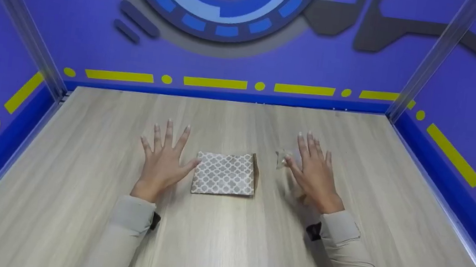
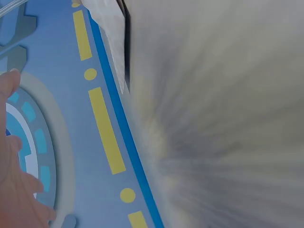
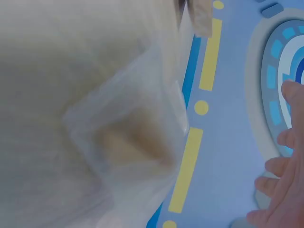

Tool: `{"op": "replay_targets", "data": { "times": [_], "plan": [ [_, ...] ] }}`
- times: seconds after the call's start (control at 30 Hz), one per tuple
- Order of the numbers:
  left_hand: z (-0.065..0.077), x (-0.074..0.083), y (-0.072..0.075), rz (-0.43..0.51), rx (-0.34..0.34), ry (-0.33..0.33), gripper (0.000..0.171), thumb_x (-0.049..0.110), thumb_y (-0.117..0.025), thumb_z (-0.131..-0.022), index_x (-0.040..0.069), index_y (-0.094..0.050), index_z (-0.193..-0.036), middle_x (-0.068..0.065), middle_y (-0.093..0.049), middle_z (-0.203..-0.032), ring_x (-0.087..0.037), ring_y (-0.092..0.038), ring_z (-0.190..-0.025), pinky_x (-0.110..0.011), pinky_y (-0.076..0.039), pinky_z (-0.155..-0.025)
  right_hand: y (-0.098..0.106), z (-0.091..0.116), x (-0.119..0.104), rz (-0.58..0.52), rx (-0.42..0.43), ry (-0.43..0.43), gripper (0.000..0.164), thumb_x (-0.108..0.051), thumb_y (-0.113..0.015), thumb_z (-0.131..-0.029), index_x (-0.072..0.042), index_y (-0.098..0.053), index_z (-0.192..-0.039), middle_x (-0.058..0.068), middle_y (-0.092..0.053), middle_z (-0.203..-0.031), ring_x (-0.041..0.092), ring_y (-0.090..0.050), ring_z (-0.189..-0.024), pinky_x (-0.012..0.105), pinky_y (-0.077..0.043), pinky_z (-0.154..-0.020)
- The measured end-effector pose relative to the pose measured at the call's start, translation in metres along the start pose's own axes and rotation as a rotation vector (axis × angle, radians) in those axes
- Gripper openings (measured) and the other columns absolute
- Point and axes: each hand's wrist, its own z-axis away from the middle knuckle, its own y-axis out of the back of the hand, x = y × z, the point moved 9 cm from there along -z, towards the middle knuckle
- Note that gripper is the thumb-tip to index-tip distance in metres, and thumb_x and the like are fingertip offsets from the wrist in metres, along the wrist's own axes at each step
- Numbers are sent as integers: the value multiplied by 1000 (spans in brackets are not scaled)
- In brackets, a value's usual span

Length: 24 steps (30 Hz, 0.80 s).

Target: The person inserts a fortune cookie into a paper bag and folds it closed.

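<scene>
A flat paper bag with a grey-and-white lattice print lies on the wooden table, its right edge standing a little apart and showing brown inside. To its left my left hand is spread palm down, the thumb tip right at the bag's left edge. Off to the right, my right hand has straight fingers and holds nothing. Beneath and beside that hand lies a clear plastic bag, mostly hidden by it in the head view. The right wrist view shows this plastic bag blurred, with something brown inside.
The light wood table is enclosed by a blue-purple back wall and side walls with yellow dashes. Metal corner posts stand at the back left and right. Both forearms wear light sleeves with a black strap at the wrist.
</scene>
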Motion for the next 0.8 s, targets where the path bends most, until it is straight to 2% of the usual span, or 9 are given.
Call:
{"op": "replay_targets", "data": {
  "times": [0.27,0.43,0.5,0.8],
  "plan": [
    [-8,10,-18,133,-152,-52,85,60,-51,-90,22,-11,-155,-14,5,-161,-39,9,-147,-62,7,-114,-10,-6,-21,-104,-85,102,70,-44,-45,-100,-8,-18,-153,11,-14,-161,28,-15,-148,51,-6,-119],
    [-9,21,-29,171,-245,-120,86,61,-50,-91,21,-9,-155,-13,3,-162,-33,6,-149,-55,4,-117,-22,-5,-31,-177,-180,160,69,-44,-45,-100,-10,-19,-153,8,-16,-161,27,-16,-148,47,-9,-120],
    [-9,26,-33,174,-280,-144,86,60,-51,-90,21,-9,-155,-12,1,-162,-30,4,-149,-54,2,-118,-27,-4,-35,-195,-219,187,69,-45,-44,-100,-10,-20,-153,8,-16,-161,29,-17,-148,48,-11,-119],
    [-16,54,-54,154,-412,-249,85,59,-49,-92,20,-8,-156,-6,-7,-162,-26,-8,-150,-50,-6,-119,-54,-2,-44,-297,-402,157,66,-50,-41,-99,-24,-17,-155,-1,-15,-161,24,-14,-149,47,-14,-119]
  ]
}}
